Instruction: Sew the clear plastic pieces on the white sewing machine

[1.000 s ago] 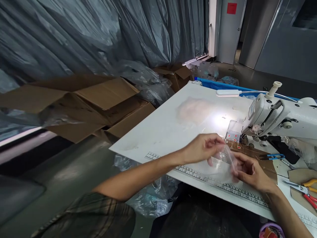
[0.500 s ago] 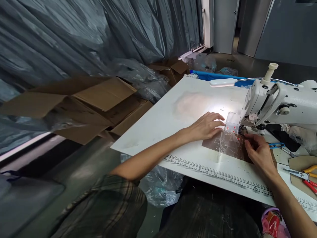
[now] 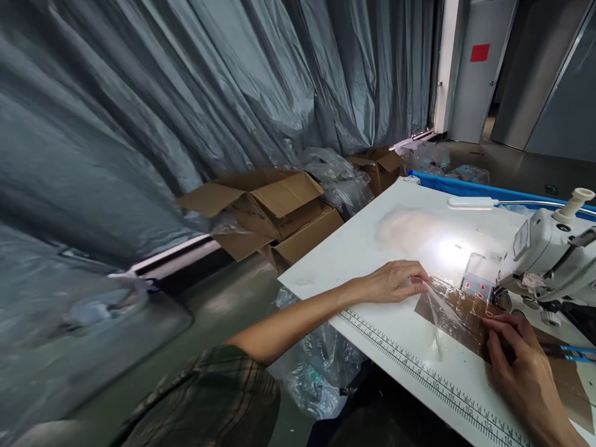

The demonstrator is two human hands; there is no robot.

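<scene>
A clear plastic sheet (image 3: 454, 310) lies on the white sewing table (image 3: 372, 248), its far end under the needle of the white sewing machine (image 3: 544, 254). Small red marks show on the plastic near the needle. My left hand (image 3: 395, 282) rests on the table with its fingertips pinching the sheet's left corner. My right hand (image 3: 521, 363) presses fingers flat on the sheet's near right part. A printed ruler (image 3: 419, 372) runs along the table's near edge.
Open cardboard boxes (image 3: 274, 208) and crumpled plastic bags (image 3: 316, 366) stand left of and under the table. Grey plastic sheeting (image 3: 186, 93) covers the wall. A lamp bar (image 3: 472, 203) lights the table by the machine. Blue-handled snips (image 3: 577, 352) lie at right.
The view swung right. Both hands brought the plastic sheet down from the air to the table and slid it toward the needle; they now hold it flat there.
</scene>
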